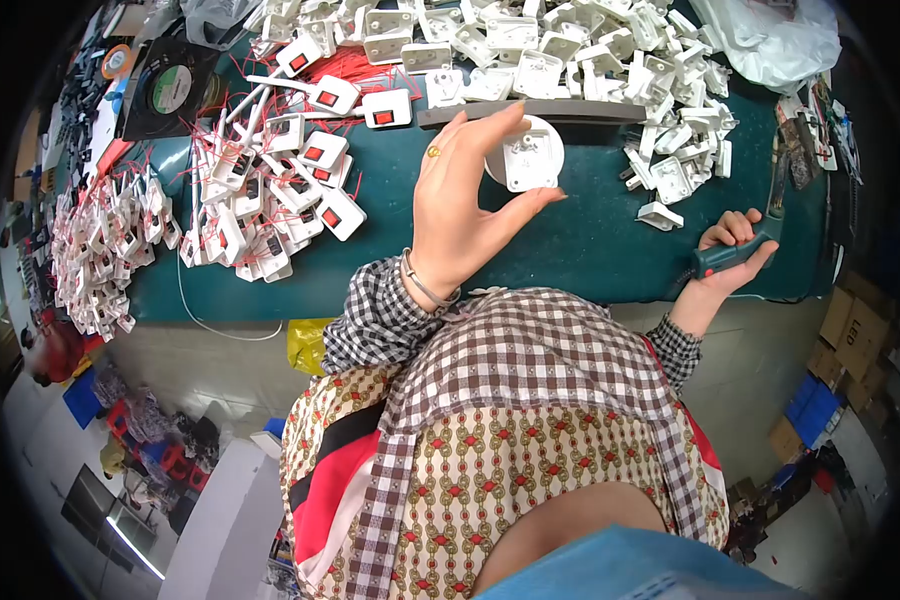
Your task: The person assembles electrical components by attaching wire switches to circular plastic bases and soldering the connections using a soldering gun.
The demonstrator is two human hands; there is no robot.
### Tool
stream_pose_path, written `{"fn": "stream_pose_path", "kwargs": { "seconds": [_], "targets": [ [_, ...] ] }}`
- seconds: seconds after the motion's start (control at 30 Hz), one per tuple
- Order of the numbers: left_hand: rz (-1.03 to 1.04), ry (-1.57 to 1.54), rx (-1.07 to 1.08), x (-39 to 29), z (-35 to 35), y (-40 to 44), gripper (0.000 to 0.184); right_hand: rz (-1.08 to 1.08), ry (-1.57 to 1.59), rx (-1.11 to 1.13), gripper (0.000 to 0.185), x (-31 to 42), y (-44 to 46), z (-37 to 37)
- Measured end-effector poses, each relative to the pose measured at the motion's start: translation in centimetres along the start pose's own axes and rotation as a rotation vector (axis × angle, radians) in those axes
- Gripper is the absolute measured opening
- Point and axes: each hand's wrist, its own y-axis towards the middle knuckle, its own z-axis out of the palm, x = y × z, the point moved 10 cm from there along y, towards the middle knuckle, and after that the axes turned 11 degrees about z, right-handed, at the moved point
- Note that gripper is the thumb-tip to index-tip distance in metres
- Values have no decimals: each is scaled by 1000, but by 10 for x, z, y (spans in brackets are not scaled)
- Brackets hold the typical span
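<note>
My left hand (470,195) reaches over the green table, its thumb and fingers curved round a white plastic housing (530,160) that rests on a round white disc (554,140). The thumb tip touches or nearly touches the housing's lower edge, and a fingertip is by its upper edge. Just beyond lies a dark bar (570,112). At the right, my right hand (735,245) is closed round the green handle of a soldering iron (740,255), whose tip end points away from me.
White housings (537,72) are heaped at the back. White switch units with red buttons and wires (270,195) fill the left side. A black spool (170,88) stands back left, a plastic bag (775,45) back right. Cartons (855,330) are stacked at the right.
</note>
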Motion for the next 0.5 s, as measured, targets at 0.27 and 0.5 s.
{"fn": "stream_pose_path", "kwargs": {
  "seconds": [0.27, 0.5],
  "targets": [
    [-232, -98, 65, 22, -3, 13, 80, -6, -18, -14, 53, 0, 0, -1],
    [97, 46, 105, -7, 6, 10, 84, -34, -54, -42, 55, 3, 0, -4]
  ]
}}
